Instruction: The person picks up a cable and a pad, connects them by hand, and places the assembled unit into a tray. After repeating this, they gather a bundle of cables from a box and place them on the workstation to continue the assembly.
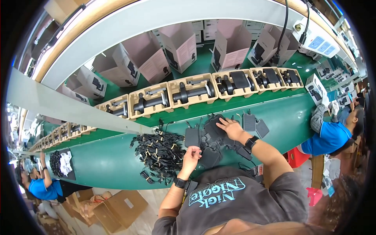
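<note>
My left hand (pixel 191 158) is closed at the lower edge of a flat black rectangular piece (pixel 192 137), its fingers pinched together there. My right hand (pixel 232 130) lies with fingers spread on a heap of similar black pieces (pixel 213 129), some with thin cables. More of them rest to its right, including one upright flat piece (pixel 249 122) and a tilted one (pixel 262 128). Left of my left hand is a big tangle of black cables (pixel 158 154) bundled with pale ties.
Beyond the green table (pixel 102 156) runs a row of moulded cardboard trays (pixel 150 100) with black parts. Open printed boxes (pixel 147 58) stand behind it. A grey post (pixel 78 103) slants in from the left. Co-workers in blue work at right (pixel 329 135) and left (pixel 43 188).
</note>
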A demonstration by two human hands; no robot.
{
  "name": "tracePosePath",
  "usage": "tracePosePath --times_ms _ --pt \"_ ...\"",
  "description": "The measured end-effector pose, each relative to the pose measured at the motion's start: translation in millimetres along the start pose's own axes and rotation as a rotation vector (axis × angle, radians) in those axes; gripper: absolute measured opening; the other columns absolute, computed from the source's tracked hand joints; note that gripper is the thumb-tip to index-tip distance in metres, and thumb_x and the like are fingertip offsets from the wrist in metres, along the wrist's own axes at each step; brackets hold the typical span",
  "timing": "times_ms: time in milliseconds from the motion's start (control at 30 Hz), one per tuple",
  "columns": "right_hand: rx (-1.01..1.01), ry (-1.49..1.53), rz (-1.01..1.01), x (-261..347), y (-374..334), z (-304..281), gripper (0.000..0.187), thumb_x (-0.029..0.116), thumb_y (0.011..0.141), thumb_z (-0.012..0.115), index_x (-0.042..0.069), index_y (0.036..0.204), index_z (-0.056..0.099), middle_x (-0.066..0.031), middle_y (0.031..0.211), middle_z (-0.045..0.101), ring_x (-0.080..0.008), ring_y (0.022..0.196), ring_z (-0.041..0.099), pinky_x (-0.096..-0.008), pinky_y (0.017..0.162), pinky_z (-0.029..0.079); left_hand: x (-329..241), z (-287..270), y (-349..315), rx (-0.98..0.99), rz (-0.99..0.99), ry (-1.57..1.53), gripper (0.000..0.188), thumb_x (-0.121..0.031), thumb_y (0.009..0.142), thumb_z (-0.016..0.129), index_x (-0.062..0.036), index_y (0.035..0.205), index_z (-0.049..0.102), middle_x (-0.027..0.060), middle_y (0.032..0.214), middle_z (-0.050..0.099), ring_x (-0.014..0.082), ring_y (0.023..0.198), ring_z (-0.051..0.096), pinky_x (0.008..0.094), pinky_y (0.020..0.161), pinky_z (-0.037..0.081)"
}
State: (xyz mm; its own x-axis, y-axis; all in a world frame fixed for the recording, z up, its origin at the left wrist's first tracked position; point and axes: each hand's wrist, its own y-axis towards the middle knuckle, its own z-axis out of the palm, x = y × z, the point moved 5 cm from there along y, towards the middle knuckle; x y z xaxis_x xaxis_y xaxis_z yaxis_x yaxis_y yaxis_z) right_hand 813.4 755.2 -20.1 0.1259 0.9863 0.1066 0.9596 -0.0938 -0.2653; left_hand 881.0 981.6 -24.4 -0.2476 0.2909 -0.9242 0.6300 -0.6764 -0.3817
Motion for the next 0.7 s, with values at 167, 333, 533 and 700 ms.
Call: tracePosePath --times_ms 167,333,533,700 --pt "-0.198 0.124 0.153 -14.4 28.4 -64.8 0.032 0.012 0.078 0.054 0.013 0.109 0.054 -0.0134 0.093 0.062 -0.0283 0.077 0.058 -0.0372 0.067 0.047 8.9 -9.5 -3.1 -0.032 -0.021 -0.031 0.011 -0.005 0.087 0.048 -0.0015 0.097 0.049 0.0071 0.086 0.059 0.0110 0.067 0.057 0.0221 0.061 0.046" --pt "-0.926 0.351 0.092 -36.2 83.0 -148.4 0.019 0.015 0.078 0.057 0.010 0.096 0.058 -0.0123 0.083 0.062 -0.0287 0.075 0.060 -0.0368 0.063 0.048 11.7 -21.9 -1.7 -0.131 -0.004 -0.029 0.009 -0.006 0.085 0.050 -0.0024 0.093 0.050 0.0070 0.082 0.062 0.0113 0.065 0.059 0.0240 0.058 0.046" --pt "-0.499 0.422 0.006 -45.4 160.7 -138.0 0.026 0.023 0.083 0.052 0.016 0.108 0.053 -0.0143 0.100 0.058 -0.0318 0.094 0.054 -0.0381 0.079 0.044 2.9 -30.7 -7.3 -0.193 0.013 0.040 0.009 -0.005 0.086 0.048 -0.0019 0.095 0.050 0.0083 0.083 0.061 0.0134 0.066 0.060 0.0248 0.060 0.047" --pt "-0.375 0.162 0.091 -54.7 194.2 -111.7 0.034 0.026 0.080 0.055 0.021 0.113 0.051 -0.0109 0.109 0.051 -0.0296 0.102 0.048 -0.0409 0.079 0.042 -11.8 -52.9 -6.9 -0.336 0.145 0.243 0.009 -0.001 0.083 0.050 -0.0014 0.092 0.053 0.0085 0.083 0.057 0.0160 0.063 0.057 0.0262 0.058 0.045"
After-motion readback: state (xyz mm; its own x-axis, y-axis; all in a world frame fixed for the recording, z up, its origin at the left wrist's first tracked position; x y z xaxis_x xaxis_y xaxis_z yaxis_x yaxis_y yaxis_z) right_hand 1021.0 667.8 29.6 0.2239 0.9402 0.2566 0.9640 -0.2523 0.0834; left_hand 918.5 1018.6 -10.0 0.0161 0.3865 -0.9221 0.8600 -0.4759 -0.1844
